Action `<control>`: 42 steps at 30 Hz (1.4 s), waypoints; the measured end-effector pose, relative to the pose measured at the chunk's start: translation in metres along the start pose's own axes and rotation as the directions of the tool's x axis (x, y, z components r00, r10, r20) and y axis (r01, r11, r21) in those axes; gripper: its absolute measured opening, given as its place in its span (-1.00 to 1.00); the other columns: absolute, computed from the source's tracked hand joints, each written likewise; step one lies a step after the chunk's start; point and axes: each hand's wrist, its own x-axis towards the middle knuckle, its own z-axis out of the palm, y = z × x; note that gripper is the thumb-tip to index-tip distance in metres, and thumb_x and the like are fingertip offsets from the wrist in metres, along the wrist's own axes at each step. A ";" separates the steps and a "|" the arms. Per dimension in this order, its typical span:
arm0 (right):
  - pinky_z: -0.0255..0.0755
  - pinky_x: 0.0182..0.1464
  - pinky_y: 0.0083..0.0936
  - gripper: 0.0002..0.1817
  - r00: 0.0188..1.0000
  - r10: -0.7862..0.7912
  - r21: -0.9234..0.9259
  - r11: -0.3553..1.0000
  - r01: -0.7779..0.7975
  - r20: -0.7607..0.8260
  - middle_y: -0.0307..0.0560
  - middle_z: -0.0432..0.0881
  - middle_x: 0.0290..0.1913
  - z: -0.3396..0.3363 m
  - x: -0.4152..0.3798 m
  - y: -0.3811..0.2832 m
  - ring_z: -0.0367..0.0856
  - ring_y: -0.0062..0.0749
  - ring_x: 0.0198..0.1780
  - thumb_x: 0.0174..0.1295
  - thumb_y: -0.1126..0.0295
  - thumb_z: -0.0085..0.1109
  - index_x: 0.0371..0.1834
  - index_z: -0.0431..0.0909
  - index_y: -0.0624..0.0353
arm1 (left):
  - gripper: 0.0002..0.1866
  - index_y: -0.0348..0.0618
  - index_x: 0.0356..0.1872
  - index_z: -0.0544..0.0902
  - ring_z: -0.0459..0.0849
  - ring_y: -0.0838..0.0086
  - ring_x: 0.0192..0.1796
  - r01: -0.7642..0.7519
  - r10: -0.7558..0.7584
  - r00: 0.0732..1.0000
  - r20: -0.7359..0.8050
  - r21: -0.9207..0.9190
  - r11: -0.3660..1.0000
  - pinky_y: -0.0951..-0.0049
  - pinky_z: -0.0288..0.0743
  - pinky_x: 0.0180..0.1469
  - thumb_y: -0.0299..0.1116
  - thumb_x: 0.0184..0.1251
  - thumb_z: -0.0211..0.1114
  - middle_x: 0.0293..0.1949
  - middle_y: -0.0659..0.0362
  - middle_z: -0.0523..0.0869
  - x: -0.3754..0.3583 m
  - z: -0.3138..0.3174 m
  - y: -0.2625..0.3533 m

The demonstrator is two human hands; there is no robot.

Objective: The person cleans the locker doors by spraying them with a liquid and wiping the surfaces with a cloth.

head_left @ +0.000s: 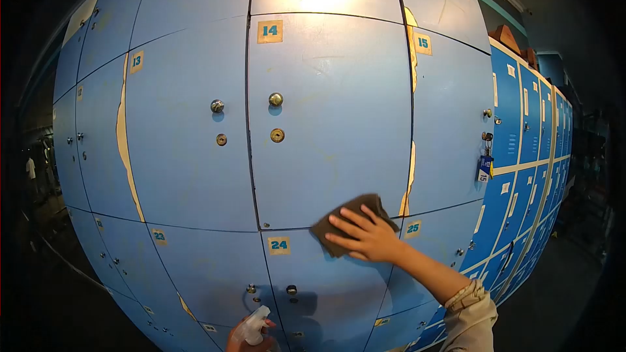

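My right hand (368, 236) presses a dark brown cloth (334, 229) flat against the blue lockers, across the seam between locker door 14 (332, 169) and locker door 24 (339, 287). The fingers are spread over the cloth and point up and left. Low in the view, my left hand (242, 336) is wrapped around a spray bottle with a white trigger head (253, 326); the bottle's body is cut off by the lower edge. Just above that hand are the round knobs of the lower doors.
Doors 13 (186, 176) and 15 (450, 123) flank the middle door, with chipped paint along their edges. Metal knobs and keyholes stick out. A blue key tag (484, 168) hangs from door 15's lock. Brighter blue lockers (531, 117) stand to the right.
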 end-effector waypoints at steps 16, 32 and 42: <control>0.00 0.53 0.00 -0.41 0.800 0.235 -0.145 0.918 -0.370 -0.552 -0.12 0.33 0.47 -0.103 0.159 0.203 0.20 -0.11 0.52 0.17 0.28 0.24 0.35 0.45 -0.18 | -0.43 -0.09 0.15 0.58 0.55 0.56 -0.23 0.304 -0.322 0.947 0.011 -0.362 0.881 0.51 0.49 -0.23 -0.59 0.01 0.39 -0.23 0.30 0.58 -0.018 -0.006 0.000; -0.12 0.55 0.00 -0.42 0.804 0.272 -0.215 0.873 -0.437 -0.529 -0.20 0.21 0.55 -0.098 0.169 0.205 0.07 -0.12 0.57 0.33 0.08 0.11 0.44 0.35 -0.28 | -0.55 -0.08 0.00 0.60 0.55 0.45 -0.30 0.346 -0.344 0.938 0.049 -0.023 0.938 0.40 0.49 -0.23 -0.54 -0.04 0.32 -0.34 0.22 0.56 -0.015 -0.017 0.017; -0.18 0.56 0.03 -0.22 0.966 0.248 -0.048 0.966 -0.252 -0.075 -0.21 0.18 0.57 -0.007 0.002 0.001 0.06 -0.16 0.59 0.01 0.13 0.27 0.44 0.37 -0.28 | -0.64 -0.10 -0.11 0.56 0.51 0.49 -0.41 0.482 -0.466 0.873 0.140 -0.388 0.786 0.43 0.46 -0.39 -0.58 -0.01 0.29 -0.38 0.23 0.51 -0.007 -0.018 0.033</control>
